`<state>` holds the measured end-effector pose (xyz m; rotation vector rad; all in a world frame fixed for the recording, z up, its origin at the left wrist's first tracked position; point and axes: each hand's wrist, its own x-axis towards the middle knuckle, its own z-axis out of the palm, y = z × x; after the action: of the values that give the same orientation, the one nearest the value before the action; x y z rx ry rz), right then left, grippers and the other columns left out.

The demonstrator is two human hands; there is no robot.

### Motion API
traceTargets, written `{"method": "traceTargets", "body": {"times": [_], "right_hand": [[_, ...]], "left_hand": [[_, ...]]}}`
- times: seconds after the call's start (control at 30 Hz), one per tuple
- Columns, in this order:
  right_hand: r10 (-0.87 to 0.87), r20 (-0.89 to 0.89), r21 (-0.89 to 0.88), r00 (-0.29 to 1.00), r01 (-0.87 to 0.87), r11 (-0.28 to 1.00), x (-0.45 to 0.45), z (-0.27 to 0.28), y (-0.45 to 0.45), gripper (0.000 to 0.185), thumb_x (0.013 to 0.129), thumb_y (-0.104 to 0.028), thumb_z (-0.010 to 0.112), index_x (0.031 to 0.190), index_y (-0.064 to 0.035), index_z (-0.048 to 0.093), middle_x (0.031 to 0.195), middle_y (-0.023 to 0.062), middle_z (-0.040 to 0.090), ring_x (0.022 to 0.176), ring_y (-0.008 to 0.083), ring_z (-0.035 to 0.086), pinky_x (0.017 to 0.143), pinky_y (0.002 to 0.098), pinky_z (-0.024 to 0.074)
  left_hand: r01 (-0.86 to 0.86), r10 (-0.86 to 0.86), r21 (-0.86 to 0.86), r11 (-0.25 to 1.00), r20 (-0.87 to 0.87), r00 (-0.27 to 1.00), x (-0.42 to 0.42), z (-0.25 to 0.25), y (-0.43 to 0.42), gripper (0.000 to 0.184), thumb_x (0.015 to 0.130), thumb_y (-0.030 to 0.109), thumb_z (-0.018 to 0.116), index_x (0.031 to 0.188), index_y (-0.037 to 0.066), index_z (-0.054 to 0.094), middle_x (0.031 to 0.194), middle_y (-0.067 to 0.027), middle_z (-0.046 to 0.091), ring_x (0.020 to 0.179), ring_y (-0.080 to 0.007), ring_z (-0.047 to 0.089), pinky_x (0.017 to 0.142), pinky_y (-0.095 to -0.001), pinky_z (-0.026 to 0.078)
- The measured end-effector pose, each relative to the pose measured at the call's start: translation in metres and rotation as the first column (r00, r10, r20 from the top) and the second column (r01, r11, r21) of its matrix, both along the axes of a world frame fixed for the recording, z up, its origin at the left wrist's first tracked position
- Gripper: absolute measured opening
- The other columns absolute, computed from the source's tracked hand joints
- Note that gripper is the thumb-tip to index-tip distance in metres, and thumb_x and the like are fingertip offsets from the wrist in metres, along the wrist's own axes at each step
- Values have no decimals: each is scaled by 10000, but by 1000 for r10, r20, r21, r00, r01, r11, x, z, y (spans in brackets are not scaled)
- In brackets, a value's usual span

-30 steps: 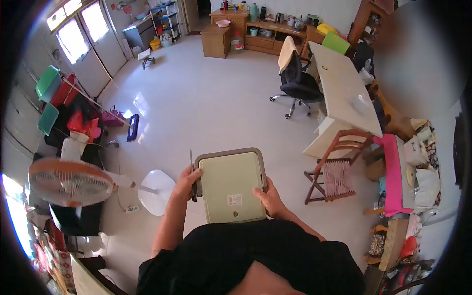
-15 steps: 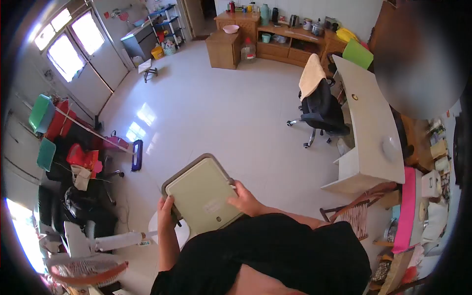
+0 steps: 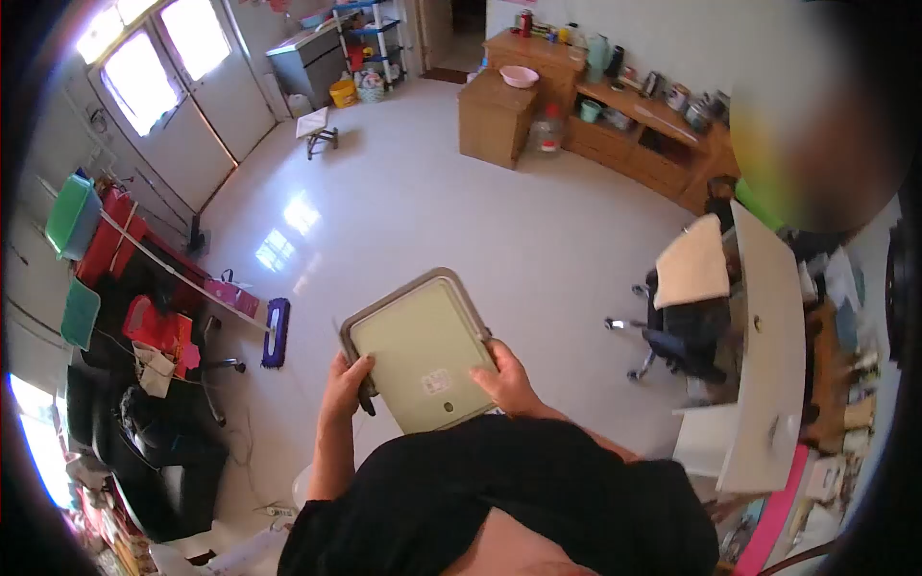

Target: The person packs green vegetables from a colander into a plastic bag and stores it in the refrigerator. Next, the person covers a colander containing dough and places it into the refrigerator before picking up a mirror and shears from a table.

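Note:
A pale green cutting board [image 3: 423, 341] with a grey-brown raised rim, a small label and a round hole is held up in front of my body. My left hand [image 3: 346, 384] grips its left edge, thumb on the face. Below that hand a dark handle-like end [image 3: 367, 401] sticks out, and a thin tip shows above it; it looks like a knife lying along the board's edge, mostly hidden. My right hand [image 3: 509, 379] clasps the right edge, thumb pressed on the face and the other fingers behind.
A black office chair [image 3: 687, 326] with a beige towel stands at right beside a white desk [image 3: 768, 317]. A purple mop [image 3: 276, 331] lies on the left floor near a cluttered black seat [image 3: 168, 470]. At the back are a wooden cabinet [image 3: 495, 120] and a small stool [image 3: 312, 123].
My view has swung, so the desk and chair sit further right and lower. The cutting board stays in both hands and appears slightly higher and further right in view.

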<state>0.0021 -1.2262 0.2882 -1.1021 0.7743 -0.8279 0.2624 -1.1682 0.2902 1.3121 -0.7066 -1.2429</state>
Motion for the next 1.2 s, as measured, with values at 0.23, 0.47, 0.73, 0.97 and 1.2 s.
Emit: {"method": "traceTargets", "body": {"times": [0.23,0.47,0.73,0.97,1.2], "right_hand": [[-152,77,45,985,148,988,37,-24,-188,317,827,-131,532,1099,8,450,996,60,534,891,120,497,800,279,406],[113,-23,-2,993,-113,994,92,-13,-398,332,841,-144,518,1128,11,456,998,71,554,902,131,519,800,288,424],[365,-46,24,930,-365,931,202,-24,-586,346,854,-181,521,1135,16,471,1019,71,559,920,130,518,818,290,421],[323,-116,18,939,-323,946,297,-10,-756,316,870,-152,493,1135,13,446,1024,61,539,925,115,504,814,282,420],[212,-21,27,977,-211,977,355,-32,-915,370,862,-147,505,1179,16,405,1085,70,508,976,121,480,857,291,397]], "left_hand": [[83,-84,26,996,66,994,39,-7,-214,289,792,148,564,1027,-1,485,824,-61,583,659,-110,559,555,-248,474],[-77,71,44,996,129,989,85,15,-376,315,793,145,570,1061,9,474,873,-68,592,716,-121,581,621,-262,490],[-258,258,28,966,-5,966,173,-8,-507,321,768,109,601,1057,22,493,874,-67,605,715,-140,600,625,-270,502],[-203,195,76,976,99,976,281,-5,-695,315,753,145,618,1008,0,504,807,-45,584,667,-107,554,567,-242,463],[-5,6,-6,1000,178,984,344,2,-893,356,721,157,659,1002,13,494,738,-17,554,591,-74,503,500,-227,422]]}}
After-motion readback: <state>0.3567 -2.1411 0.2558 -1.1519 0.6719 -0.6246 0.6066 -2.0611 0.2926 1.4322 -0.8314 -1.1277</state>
